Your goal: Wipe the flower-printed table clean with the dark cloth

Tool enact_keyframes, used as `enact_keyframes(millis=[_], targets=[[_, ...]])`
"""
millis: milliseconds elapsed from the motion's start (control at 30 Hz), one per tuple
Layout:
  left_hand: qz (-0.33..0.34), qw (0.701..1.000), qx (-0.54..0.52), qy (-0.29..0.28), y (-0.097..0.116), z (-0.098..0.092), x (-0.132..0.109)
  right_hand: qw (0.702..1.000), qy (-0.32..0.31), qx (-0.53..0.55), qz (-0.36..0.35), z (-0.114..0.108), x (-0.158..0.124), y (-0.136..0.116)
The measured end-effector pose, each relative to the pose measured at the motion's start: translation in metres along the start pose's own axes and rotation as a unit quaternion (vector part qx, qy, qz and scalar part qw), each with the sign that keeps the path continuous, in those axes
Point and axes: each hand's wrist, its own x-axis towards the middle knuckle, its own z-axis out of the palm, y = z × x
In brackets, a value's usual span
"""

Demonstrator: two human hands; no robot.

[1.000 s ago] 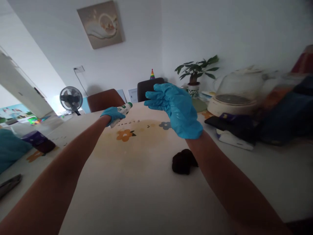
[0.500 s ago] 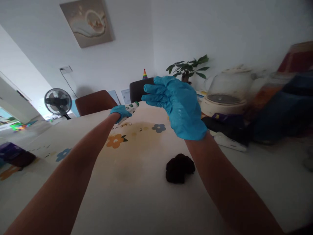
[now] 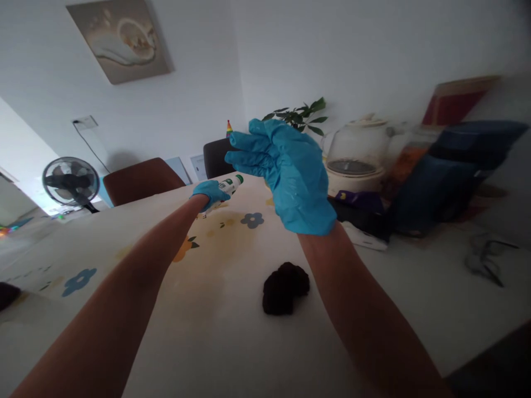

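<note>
Both my hands wear blue gloves. My left hand [image 3: 211,193], stretched far out over the table, is wrapped round a white bottle [image 3: 230,186] with a green cap, which lies tilted with its cap end to the right. My right hand [image 3: 286,168] is raised above the table, fingers extended and pointing left, with nothing in it. Below it on the tablecloth [image 3: 232,342], printed with flowers, lies a dark crumpled cloth-like lump [image 3: 285,288]. A yellowish-brown wet-looking stain spreads over the cloth between my forearms.
At the right stand a glass kettle on a white base [image 3: 355,157], a dark blue object [image 3: 448,166] and a white device [image 3: 365,236]. Glasses [image 3: 489,257] lie at the right edge. Beyond the table are a brown chair [image 3: 141,179], a dark chair [image 3: 218,157] and a fan [image 3: 70,181].
The view has turned to the right, so the surroundings shift left and the glasses come into sight. My left hand with the bottle has moved slightly rightward across the table; my right hand stays raised.
</note>
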Motion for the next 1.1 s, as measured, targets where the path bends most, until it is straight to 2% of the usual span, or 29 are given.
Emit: enact_keyframes(millis=[167,367,567,733,867,1100], targets=[[-0.001,0.999,0.033,0.006,0.014,0.008,-0.011,0.999,0.024,0.021,-0.007,0.002,-0.003,-0.011],[0.035,0.997,0.009,-0.062,0.028,0.013,-0.031,0.999,0.018,0.014,-0.029,-0.003,-0.003,-0.022],[0.090,0.992,0.033,-0.076,0.042,0.016,-0.086,0.999,0.027,-0.007,-0.018,-0.008,-0.003,-0.029],[0.070,0.991,0.004,-0.118,0.051,0.020,-0.129,1.000,0.010,0.008,-0.017,-0.002,-0.005,-0.031],[0.063,0.990,0.006,-0.129,0.048,0.011,-0.152,1.000,0.002,0.012,-0.017,0.001,-0.005,-0.030],[0.070,0.988,-0.013,-0.136,0.029,0.000,-0.192,0.998,-0.032,0.038,-0.039,0.004,-0.009,-0.028]])
